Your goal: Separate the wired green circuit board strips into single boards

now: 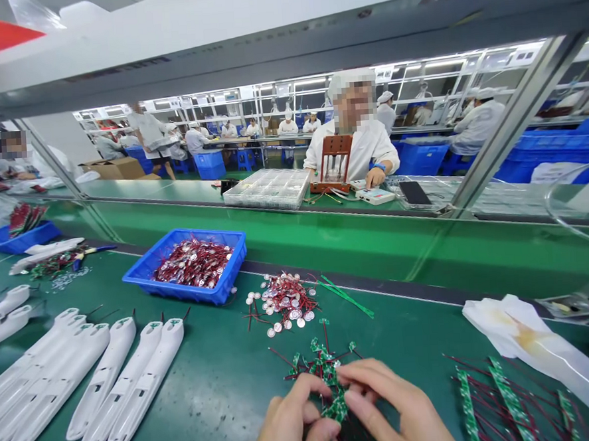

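Green little circuit boards (329,385) with red wires lie bunched on the bench (219,378), pinched between the fingers (312,392) of the left hand (292,427) and right hand (396,407), thumbs pressed together.

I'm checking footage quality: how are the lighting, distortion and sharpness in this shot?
Head view: bright, even overhead light, with only soft shadows under the left hand and right hand; wide-lens bending curves the shelf beam and the post; the circuit boards and blue bin are sharp, while the far workers are small and hazy.
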Demonstrator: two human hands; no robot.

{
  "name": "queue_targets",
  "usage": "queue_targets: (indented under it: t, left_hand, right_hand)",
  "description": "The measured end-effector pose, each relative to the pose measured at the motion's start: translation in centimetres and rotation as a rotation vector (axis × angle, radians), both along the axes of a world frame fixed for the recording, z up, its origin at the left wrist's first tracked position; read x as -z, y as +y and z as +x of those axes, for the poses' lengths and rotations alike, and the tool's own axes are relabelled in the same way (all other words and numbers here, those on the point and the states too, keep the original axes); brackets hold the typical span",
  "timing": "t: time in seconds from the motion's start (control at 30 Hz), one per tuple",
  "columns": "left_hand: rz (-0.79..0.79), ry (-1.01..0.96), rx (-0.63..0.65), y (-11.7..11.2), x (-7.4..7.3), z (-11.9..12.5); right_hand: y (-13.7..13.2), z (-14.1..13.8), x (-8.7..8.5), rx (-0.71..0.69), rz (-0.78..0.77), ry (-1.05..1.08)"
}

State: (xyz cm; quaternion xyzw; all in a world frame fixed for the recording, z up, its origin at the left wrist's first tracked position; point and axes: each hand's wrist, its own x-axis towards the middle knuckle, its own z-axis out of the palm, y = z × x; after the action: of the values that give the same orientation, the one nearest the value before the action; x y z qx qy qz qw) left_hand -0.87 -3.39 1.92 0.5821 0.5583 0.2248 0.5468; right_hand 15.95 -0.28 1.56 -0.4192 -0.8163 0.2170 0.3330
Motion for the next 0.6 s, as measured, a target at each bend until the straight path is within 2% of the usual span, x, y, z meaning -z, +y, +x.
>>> queue_targets:
  t: [0.1,0.17,0.23,0.3,0.4,0.5,0.6]
  left_hand:
    - [0.014,-0.053,0.021,-0.1,0.1,0.0]
    - [0.086,-0.006,0.016,-0.3,0.2,-0.4]
    - [0.148,0.120,0.037,-0.5,0.5,-0.9]
    - [0.144,0.253,0.098,-0.7,0.9,-1.4]
    - [0.136,0.324,0.157,-0.9,1.5,-1.5]
    - [0.116,0.293,0.123,-1.0,1.7,-1.1]
    - [-0.013,0.199,0.026,-0.8,1.2,-0.9]
  right_hand:
    - [-0.4,0.1,0.2,-0.068,-0.380,0.083]
    - [-0.5,0.3,0.2,-0.020,-0.485,0.148]
    - [-0.6,0.5,0.2,0.011,-0.519,0.186]
    - [-0.7,0.6,0.3,0.017,-0.457,0.174]
    - [-0.9,0.4,0.8,0.030,-0.168,0.065]
    - [-0.7,0.1,1.7,0.106,0.171,-0.053]
    - [-0.2,0.1,2.1,0.128,0.248,-0.080]
